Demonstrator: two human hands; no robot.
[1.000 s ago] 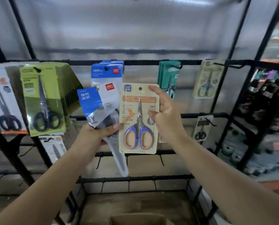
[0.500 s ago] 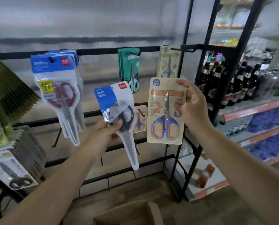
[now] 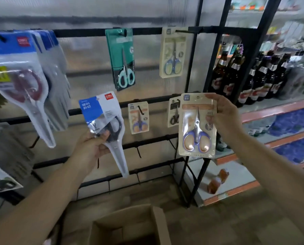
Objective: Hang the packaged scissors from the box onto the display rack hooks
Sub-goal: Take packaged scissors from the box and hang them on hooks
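Note:
My right hand (image 3: 224, 119) pinches the right edge of a beige pack of blue-and-orange scissors (image 3: 197, 126), held upright in front of the black display rack (image 3: 153, 100). A matching beige pack (image 3: 138, 117) hangs on a middle-row hook to its left. My left hand (image 3: 92, 147) grips a blue-and-white pack of black-handled scissors (image 3: 104, 121) by its lower middle, tip pointing down. The open cardboard box (image 3: 130, 225) sits on the floor below; its inside is dark.
Hooks carry a teal pack (image 3: 123, 59), a beige pack (image 3: 173, 53), a small black-scissors pack (image 3: 174, 114) and a stack of blue-white packs (image 3: 23, 76) at left. Lower hooks (image 3: 138, 152) are bare. Bottle shelves (image 3: 254, 78) stand to the right.
The view has swung to the right along the rack. Both hands have kept their packs, and the beige pack has travelled right, now near the rack's right post.

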